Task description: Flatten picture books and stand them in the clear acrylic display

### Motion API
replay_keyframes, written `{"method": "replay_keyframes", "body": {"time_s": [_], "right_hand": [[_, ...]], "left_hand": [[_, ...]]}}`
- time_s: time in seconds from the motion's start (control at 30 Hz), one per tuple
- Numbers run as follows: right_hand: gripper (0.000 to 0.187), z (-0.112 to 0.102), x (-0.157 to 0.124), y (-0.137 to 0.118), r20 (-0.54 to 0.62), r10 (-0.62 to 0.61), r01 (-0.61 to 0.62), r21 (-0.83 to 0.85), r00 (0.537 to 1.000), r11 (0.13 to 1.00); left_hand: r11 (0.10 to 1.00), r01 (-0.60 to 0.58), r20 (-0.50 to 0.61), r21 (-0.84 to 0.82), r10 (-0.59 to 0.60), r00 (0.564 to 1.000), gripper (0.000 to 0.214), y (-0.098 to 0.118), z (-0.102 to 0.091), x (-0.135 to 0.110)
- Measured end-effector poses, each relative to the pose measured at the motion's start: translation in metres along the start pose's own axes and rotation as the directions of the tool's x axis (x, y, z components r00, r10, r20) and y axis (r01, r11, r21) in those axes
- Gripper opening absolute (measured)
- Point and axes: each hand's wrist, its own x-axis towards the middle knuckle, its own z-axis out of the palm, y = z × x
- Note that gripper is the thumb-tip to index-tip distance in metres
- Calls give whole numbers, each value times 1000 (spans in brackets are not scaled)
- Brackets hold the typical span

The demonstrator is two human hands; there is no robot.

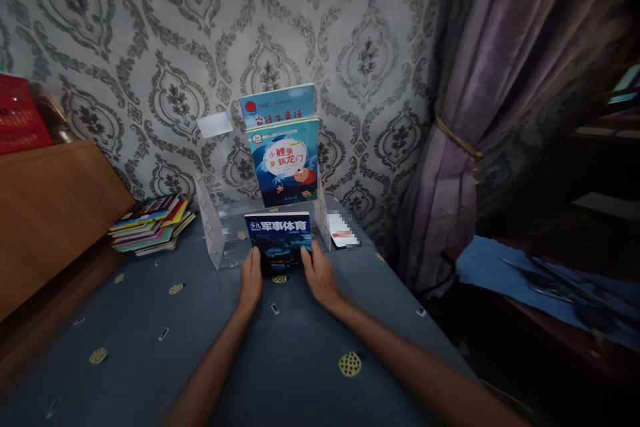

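Observation:
Between my two hands is a dark blue book (279,250) with white lettering across its cover, tilted up toward me. My left hand (251,277) grips its left edge, thumb on the front, and my right hand (319,273) holds the right edge the same way. Both sets of fingers are partly hidden behind the book. Just beyond it stands a clear acrylic book rack (213,230). A light-blue book with a red fish picture (285,163) stands upright in the rack, and another blue book (277,103) rises behind it.
A stack of books and magazines (150,223) lies left of the rack, beside a wooden cabinet (60,213). A white item with a blurred patch (343,230) lies to the right. A tied curtain (445,180) hangs right, near a blue cloth (490,273) holding dark tools.

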Motion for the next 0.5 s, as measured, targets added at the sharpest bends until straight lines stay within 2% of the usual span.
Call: {"method": "replay_keyframes", "body": {"time_s": [0.13,0.33,0.5], "right_hand": [[35,-5,14,3,-19,-26,26,2,999,1000],[31,-12,26,9,-116,-90,94,32,989,995],[28,-23,42,0,-209,-205,217,37,956,975]], "left_hand": [[1000,1,-39,18,-1,999,63,4,11,4],[999,41,-139,-18,-43,989,61,13,29,14],[999,-50,-193,-22,45,980,62,35,35,18]]}}
